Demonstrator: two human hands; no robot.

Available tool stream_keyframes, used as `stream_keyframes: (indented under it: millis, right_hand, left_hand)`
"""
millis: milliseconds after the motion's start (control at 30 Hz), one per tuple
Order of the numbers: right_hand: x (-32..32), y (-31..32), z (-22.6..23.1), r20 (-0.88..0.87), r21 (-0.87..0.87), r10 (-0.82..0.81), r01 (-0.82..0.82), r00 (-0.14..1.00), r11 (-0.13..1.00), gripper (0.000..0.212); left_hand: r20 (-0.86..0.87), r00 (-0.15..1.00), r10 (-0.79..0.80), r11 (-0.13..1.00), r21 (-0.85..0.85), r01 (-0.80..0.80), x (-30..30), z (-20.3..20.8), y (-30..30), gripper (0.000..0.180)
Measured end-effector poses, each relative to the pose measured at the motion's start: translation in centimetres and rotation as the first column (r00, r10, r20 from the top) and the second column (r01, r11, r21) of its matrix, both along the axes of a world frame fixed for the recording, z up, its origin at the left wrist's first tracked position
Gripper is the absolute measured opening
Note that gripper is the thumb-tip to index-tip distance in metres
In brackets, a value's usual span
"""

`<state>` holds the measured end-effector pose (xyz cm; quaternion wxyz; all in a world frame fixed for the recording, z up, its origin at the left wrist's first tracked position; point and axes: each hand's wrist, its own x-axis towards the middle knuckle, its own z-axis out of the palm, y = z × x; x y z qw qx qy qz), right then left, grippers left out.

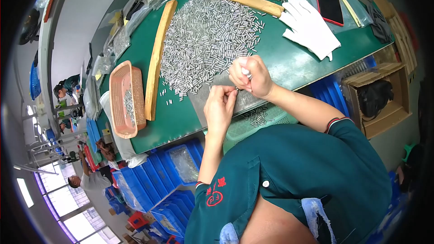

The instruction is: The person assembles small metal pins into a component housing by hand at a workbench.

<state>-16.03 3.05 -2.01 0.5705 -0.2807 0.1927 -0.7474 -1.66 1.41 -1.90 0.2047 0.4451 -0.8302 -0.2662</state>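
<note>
- Left grip [219,108]: thumb and forefinger together on a small metal piece [236,89], held above a grey plate [197,112] at the tabletop [174,124] edge.
- Right grip [254,80]: fingers closed around a white handle-like object [246,72], just beside the left.
- Beyond the hands: a heap of metal pins [203,40], flanked by two wooden strips [158,63].
- Left: a peach basket [139,92] containing pins.
- Upper right: a white glove [309,29] and a red-edged phone [328,1], screen dark.
- Wearer's green shirt [316,153]: red embroidered lettering and a circular emblem [214,198].
</note>
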Motion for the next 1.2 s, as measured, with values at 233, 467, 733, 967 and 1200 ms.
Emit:
stream_keyframes:
  millis: [233, 467, 733, 967, 1200]
  right_hand:
    - [-0.1, 0.0, 0.0, -0.011, -0.006, 0.007, -0.007, 1.0, 1.0, 0.043]
    - [-0.2, -0.2, -0.4, 0.047, -0.019, 0.022, -0.021, 0.999, 1.0, 0.044]
    - [1.3, 0.4, 0.2, -0.456, -0.142, -0.142, 0.085, 0.879, 0.986, 0.039]
    - [-0.5, 0.0, 0.2, 0.01, -0.026, -0.135, 0.135, 0.991, 0.991, 0.044]
    - [-3.7, 1.6, -1.0, 0.031, -0.014, -0.178, 0.178, 0.984, 0.984, 0.044]
  left_hand:
    - [-0.003, 1.0, 0.015, 1.0, 0.009, -0.015, -0.2, 0.3, 0.2, 0.009]
    - [-0.005, 1.0, 0.024, 1.0, 0.021, -0.023, -0.1, 0.1, 0.1, 0.009]
    - [0.009, 1.0, 0.008, 0.999, -0.05, -0.007, 0.0, 0.1, 0.0, 0.009]
    - [0.041, 0.998, -0.054, 0.999, -0.001, 0.054, 0.4, 1.2, 1.3, 0.01]
    - [0.043, 0.961, -0.273, 0.938, 0.235, 0.255, 0.4, 3.2, 1.4, 0.01]
